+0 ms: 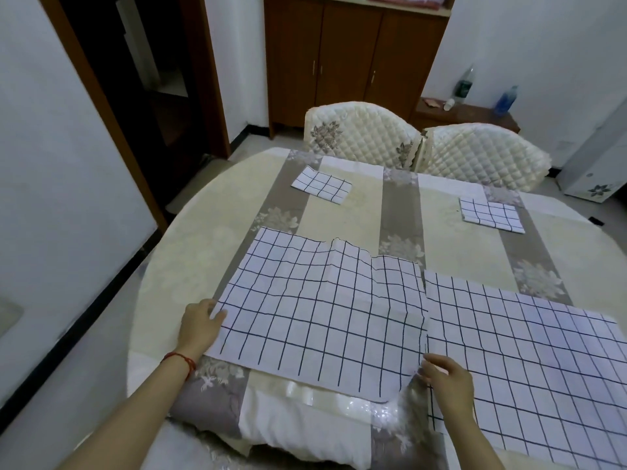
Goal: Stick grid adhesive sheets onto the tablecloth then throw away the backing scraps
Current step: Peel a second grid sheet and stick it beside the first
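A large white grid sheet (315,307) lies wrinkled on the striped floral tablecloth (356,212), its far edge humped up. My left hand (200,329) pinches its left edge. My right hand (448,385) grips its lifted near-right corner, where a clear shiny backing strip (342,401) shows under the near edge. A second large grid sheet (529,361) lies flat to the right, butting against the first. Two small folded grid pieces rest farther back, one at the far left (322,187) and one at the far right (491,214).
Two quilted cream chairs (363,137) (481,154) stand behind the round table. A brown cabinet (349,59) is at the back. A low side table at the right carries two bottles (464,86). A dark doorway (142,72) opens at the left.
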`<state>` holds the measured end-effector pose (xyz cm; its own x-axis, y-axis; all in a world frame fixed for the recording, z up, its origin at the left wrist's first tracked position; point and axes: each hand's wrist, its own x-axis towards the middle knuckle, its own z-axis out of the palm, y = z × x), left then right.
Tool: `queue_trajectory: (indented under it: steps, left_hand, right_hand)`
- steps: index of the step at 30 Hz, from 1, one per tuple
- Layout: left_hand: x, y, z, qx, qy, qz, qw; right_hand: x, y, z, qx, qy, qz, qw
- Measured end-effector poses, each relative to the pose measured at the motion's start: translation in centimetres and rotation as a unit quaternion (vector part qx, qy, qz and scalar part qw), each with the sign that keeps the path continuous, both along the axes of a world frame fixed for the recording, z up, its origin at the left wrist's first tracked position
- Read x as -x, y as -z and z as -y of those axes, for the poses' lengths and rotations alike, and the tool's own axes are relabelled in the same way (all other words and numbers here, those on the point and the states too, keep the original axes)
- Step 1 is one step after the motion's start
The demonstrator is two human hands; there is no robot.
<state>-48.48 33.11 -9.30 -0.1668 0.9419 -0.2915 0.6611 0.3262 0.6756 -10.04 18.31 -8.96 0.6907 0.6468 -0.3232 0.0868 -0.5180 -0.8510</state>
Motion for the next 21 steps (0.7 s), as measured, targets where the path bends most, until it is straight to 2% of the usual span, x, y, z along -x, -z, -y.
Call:
queue_trajectory:
  steps: [5, 10, 15, 21]
  left_hand:
    - [-1.7, 1.1, -0.3, 0.035, -0.021, -0.073, 0.997]
    - [-1.9, 2.0, -0.7, 0.043, -0.040, -0.042, 0.997]
    - [-0.6, 2.4, -0.5, 0.009, -0.029, -0.040, 0.999]
    - [2.2, 2.6, -0.5, -0.027, -0.056, -0.060, 0.996]
  right_hand:
    - [0.5, 0.5, 0.0, 0.020, 0.036, 0.037, 0.998]
    - [0.7, 0.8, -0.2, 0.048, 0.101, 0.018, 0.994]
    - [0.8, 0.9, -0.4, 0.106, 0.031, 0.031, 0.993]
    - [1.7, 1.0, -0.7, 0.109, -0.027, 0.058, 0.992]
